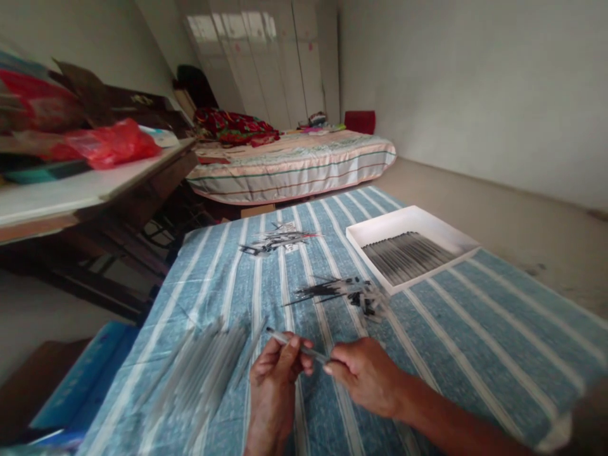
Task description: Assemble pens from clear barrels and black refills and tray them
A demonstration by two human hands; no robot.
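A slim grey translucent pen (313,353) with a dark end is held between both hands over the striped cloth. My left hand (280,373) is closed, pinching the pen's barrel between thumb and fingers. At the pen's other end, my right hand (361,373) is closed on it, its fingers hiding that tip. Left of my hands lie many clear pen barrels (209,367), side by side and blurred. Beyond the hands is a loose pile of small black and clear pen parts (342,292). Farther back lies a heap of thin dark pieces (278,240), one partly red.
An open white box (460,248) at the right holds a row of dark-grey pens (406,256). Blue striped cloth (456,342) covers the table. A side desk with red plastic bags (114,145) stands left, and a bed (304,164) lies beyond the table.
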